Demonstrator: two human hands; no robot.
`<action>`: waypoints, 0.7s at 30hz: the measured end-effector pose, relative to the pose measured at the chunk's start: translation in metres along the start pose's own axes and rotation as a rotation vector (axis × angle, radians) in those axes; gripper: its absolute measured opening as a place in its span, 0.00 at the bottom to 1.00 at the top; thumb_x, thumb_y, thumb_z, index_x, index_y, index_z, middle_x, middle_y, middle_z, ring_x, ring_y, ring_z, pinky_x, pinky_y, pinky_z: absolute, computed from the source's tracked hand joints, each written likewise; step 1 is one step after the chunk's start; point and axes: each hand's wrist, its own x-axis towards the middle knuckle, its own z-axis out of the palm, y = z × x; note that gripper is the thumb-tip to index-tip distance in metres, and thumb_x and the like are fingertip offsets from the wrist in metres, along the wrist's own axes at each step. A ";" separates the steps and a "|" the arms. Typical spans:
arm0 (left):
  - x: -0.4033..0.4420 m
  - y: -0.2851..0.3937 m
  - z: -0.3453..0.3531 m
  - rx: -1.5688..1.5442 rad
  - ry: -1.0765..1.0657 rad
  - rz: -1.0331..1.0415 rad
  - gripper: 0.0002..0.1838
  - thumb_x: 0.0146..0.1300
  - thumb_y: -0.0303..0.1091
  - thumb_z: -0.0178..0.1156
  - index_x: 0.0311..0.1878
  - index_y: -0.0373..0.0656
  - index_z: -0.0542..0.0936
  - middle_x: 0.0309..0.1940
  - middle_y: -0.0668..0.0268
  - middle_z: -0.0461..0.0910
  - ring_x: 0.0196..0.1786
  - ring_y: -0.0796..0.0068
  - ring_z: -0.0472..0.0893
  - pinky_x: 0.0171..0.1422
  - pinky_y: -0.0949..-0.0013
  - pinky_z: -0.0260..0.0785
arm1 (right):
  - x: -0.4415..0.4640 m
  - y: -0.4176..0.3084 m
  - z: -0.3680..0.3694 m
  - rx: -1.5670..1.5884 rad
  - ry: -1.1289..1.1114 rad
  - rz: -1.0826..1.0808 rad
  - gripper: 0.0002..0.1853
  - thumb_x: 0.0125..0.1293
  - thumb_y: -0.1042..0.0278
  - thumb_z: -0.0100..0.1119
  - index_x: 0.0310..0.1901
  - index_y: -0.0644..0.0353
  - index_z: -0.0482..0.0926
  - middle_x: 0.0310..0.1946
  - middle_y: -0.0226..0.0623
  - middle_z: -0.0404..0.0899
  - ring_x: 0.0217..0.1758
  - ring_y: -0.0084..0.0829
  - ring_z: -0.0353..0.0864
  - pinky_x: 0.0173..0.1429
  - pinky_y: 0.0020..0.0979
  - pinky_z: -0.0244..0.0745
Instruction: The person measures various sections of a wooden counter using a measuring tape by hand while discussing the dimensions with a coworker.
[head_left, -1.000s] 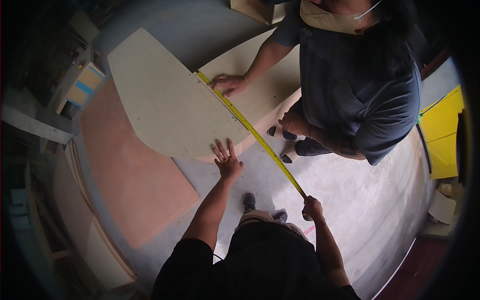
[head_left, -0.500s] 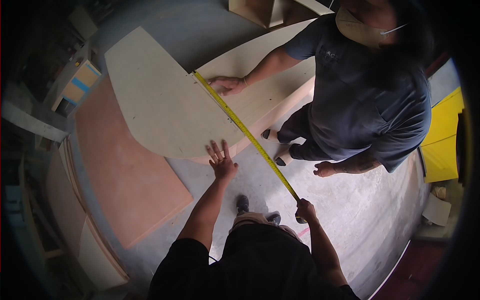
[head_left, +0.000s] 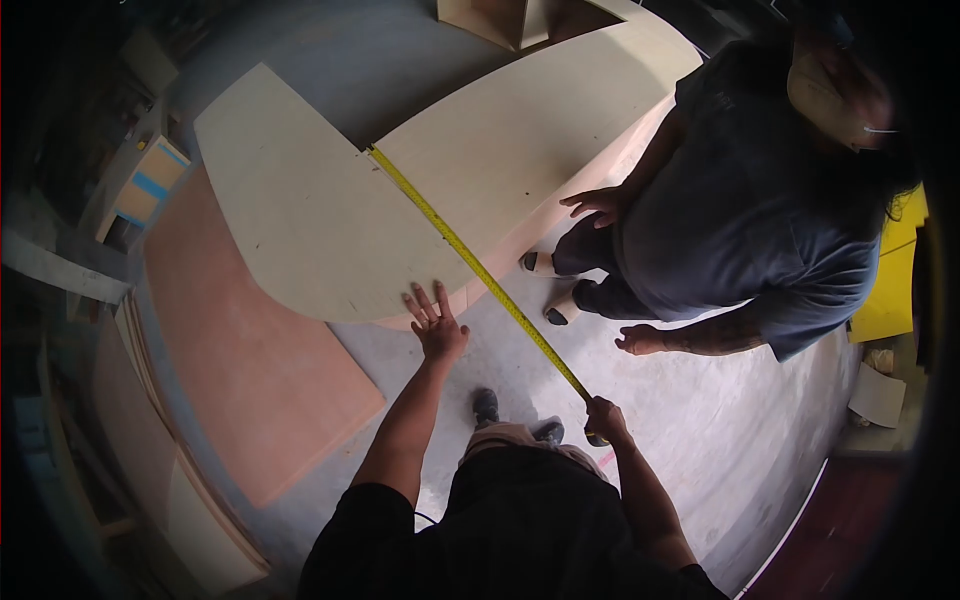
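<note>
My right hand is closed around the case of a tape measure; most of the case is hidden by the fingers. The yellow blade of the tape measure stretches up and left across a pale curved wooden panel, its end at the panel's far edge near an inner corner. My left hand lies with fingers spread on the near rounded edge of that panel, left of the blade. Between the panel and my right hand the blade spans the floor in the air.
A co-worker in a dark shirt and mask stands at the right beside the panel. A reddish board lies on the floor at left, with stacked sheets beyond it. An open wooden box stands at the back, yellow panels at far right.
The co-worker has drawn a hand back from the panel near the tape's end and moved right. My hands keep their hold; the view has shifted slightly.
</note>
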 end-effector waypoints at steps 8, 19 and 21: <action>0.002 0.001 0.000 -0.009 -0.003 -0.009 0.61 0.51 0.41 0.70 0.79 0.51 0.36 0.77 0.42 0.23 0.78 0.32 0.26 0.67 0.29 0.57 | 0.001 -0.013 -0.030 -0.030 0.047 0.110 0.11 0.63 0.61 0.56 0.39 0.60 0.78 0.34 0.52 0.83 0.41 0.54 0.84 0.45 0.50 0.79; 0.001 0.001 0.002 0.017 -0.003 0.016 0.60 0.52 0.41 0.69 0.79 0.50 0.36 0.77 0.41 0.23 0.77 0.31 0.26 0.65 0.29 0.58 | 0.000 -0.012 -0.028 0.075 0.098 0.178 0.17 0.70 0.52 0.49 0.38 0.57 0.80 0.35 0.51 0.83 0.42 0.53 0.84 0.45 0.51 0.76; 0.001 0.001 0.002 0.026 -0.004 0.019 0.61 0.52 0.41 0.69 0.79 0.50 0.35 0.77 0.41 0.24 0.77 0.31 0.26 0.65 0.29 0.58 | -0.001 -0.011 -0.025 0.071 0.110 0.179 0.17 0.70 0.51 0.49 0.37 0.56 0.80 0.35 0.51 0.83 0.42 0.53 0.83 0.45 0.51 0.76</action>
